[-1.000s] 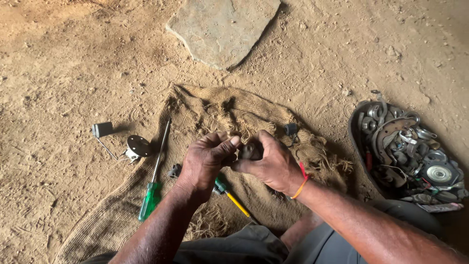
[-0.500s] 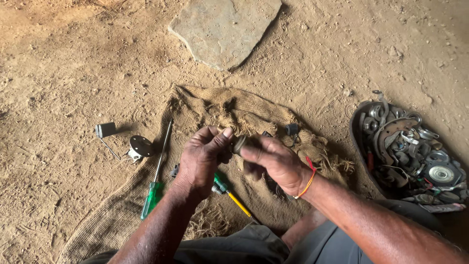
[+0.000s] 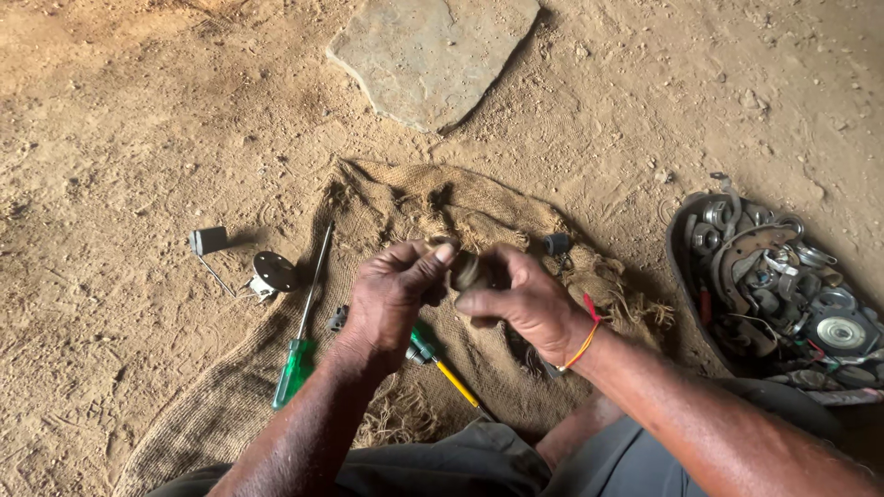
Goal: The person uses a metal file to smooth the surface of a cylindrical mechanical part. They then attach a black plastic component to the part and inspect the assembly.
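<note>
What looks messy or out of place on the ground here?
The burlap sack is frayed and rumpled, its edges unravelling. A few small parts lie off it in the bare dirt, away from the heaped tray of metal pieces. Both hands pinch one small part.

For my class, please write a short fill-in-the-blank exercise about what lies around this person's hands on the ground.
1. The left hand and right hand together hold a small round part above a ____ cloth.
2. The long screwdriver left of the hands has a ____ handle.
3. A flat ____ lies on the dirt beyond the cloth.
4. The tray of metal parts sits to the person's ____.

Missing words: burlap; green; stone; right
</note>
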